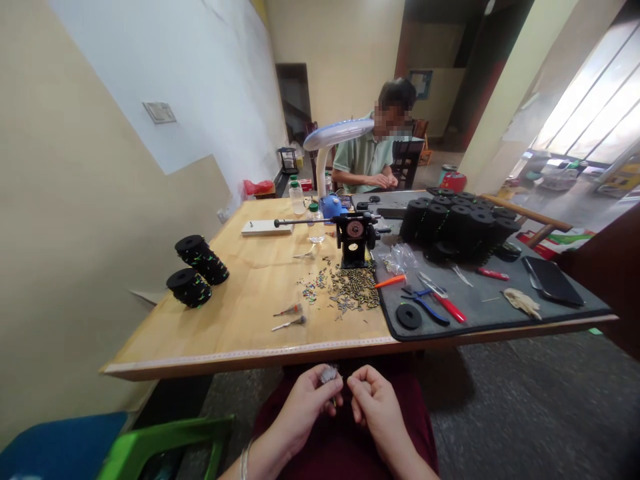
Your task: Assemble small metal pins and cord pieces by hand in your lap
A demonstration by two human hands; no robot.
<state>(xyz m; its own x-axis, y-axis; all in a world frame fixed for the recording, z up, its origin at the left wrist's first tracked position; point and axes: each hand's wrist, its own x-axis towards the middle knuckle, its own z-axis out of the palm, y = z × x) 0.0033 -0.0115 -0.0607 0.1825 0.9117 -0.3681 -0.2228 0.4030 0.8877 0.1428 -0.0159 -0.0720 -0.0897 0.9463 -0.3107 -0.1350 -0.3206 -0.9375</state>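
Observation:
My left hand [306, 403] is in my lap, below the table edge, fingers pinched on a small grey tuft of fine wire [329, 374]. My right hand [374, 399] is curled closed just beside it, thumb against the fingers; what it holds is too small to make out. On the wooden table [250, 293] above lie a pile of small dark metal pieces [353, 290], two thin wire bundles [290, 317], and a black hand-crank winding tool [354, 237].
Two black spools [197, 270] sit at the left. A dark mat [480, 307] carries many black spools [457, 223], pliers [433, 303], a disc [409, 316] and a phone [553, 280]. A desk lamp [333, 143] stands behind. Another person [373, 157] sits opposite. Green chair [165, 443] at my left.

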